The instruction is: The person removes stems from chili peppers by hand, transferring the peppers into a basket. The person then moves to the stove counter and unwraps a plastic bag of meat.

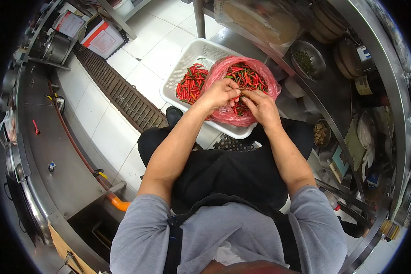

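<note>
My left hand [220,95] is closed, with a red chili pepper [234,97] showing at its fingertips. Close beside it, my right hand [262,107] pinches at the same spot, thumb and fingers together, seemingly on the pepper's end; the fingers partly hide it. Both hands are over an open pink plastic bag [271,82] filled with red and dark green chili peppers [246,75]. The bag sits in a white perforated basket [171,77]. To the left of the bag, a pile of mostly red chili peppers [191,84] lies in the same basket.
A metal floor drain grate [116,86] runs along white tiles on the left, beside a steel counter [55,150] with an orange pipe [118,202]. On the right, steel shelving [324,109] holds a bowl of greens [308,61] and pans. A white-and-red box [102,39] stands at upper left.
</note>
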{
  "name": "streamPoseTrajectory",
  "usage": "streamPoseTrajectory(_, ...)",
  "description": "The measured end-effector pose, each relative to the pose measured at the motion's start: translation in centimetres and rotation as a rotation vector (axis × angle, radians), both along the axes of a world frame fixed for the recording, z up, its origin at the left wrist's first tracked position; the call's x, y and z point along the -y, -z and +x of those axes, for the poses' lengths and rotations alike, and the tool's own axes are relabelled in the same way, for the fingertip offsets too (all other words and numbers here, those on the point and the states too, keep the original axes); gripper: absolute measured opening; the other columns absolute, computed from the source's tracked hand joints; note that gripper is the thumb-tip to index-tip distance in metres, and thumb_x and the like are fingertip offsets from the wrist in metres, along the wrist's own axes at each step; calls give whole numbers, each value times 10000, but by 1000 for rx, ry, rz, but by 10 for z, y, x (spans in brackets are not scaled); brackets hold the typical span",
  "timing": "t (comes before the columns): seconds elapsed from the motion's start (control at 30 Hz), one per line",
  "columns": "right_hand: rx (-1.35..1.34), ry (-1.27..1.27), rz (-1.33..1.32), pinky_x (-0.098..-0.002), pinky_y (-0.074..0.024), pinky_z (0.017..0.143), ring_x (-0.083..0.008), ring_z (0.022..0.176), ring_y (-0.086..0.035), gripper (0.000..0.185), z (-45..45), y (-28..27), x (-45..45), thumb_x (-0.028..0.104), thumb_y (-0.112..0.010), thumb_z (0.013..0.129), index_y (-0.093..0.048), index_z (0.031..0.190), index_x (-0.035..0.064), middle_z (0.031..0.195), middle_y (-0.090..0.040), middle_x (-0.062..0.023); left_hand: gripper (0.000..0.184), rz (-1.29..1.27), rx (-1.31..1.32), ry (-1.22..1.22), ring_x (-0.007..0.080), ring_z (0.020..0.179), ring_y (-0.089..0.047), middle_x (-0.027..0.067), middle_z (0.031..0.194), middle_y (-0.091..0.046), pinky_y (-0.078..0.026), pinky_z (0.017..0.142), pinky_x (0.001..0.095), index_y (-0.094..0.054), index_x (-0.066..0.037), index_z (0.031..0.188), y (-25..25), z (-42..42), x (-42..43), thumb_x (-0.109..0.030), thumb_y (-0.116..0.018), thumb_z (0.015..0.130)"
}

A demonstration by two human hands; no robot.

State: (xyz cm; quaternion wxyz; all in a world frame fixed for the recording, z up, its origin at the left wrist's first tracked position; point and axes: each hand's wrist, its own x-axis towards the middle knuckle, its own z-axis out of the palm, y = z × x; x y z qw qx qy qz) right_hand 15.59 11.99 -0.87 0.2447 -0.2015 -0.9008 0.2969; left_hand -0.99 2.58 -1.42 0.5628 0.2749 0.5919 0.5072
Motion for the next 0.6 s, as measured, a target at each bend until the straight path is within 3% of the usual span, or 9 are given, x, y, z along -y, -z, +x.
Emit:
streamPoseTrajectory(0.1,140,46,91,-400,-515,682,-291,795,-642,216,-1,-9,5,162,-693,804,-698,1015,116,872,-626,-97,174,-23,4,41,71,577,-552,13,739,-612,-371,477,195,-537,-31,1002,3,-2,0,-135,-627,895)
streamPoseTrajectory(0.2,97,11,153,-403,-513,675,-298,783,-638,220,-1,-11,2,168,-702,789,-703,1004,120,870,-604,-94,162,-22,-7,69,69,571,-544,6,729,-607,-361,473,194,-540,-40,994,2,-3,0,-135,-627,897)
streamPoseTrajectory(0.4,71,-58,26,-404,-508,672,-305,799,-631,199,0,2,-7,153,-708,773,-705,966,106,911,-620,-96,162,-45,83,107,79,576,-549,26,764,-622,-385,491,202,-532,-52,998,-1,0,1,-132,-629,897)
streamPoseTrajectory(0.53,12,-75,56,-374,-501,621,-255,717,-647,155,5,5,-11,137,-690,804,-695,942,67,859,-643,-97,197,8,-20,-152,71,608,-553,32,799,-635,-389,503,202,-591,-31,1033,5,-5,-4,-145,-650,884)
streamPoseTrajectory(0.6,222,93,-580,-297,-476,539,-163,610,-634,140,7,1,-11,138,-646,868,-672,927,13,785,-664,-79,209,78,-100,-358,58,611,-530,15,801,-637,-375,504,192,-651,-22,1030,4,-13,-4,-150,-672,867)
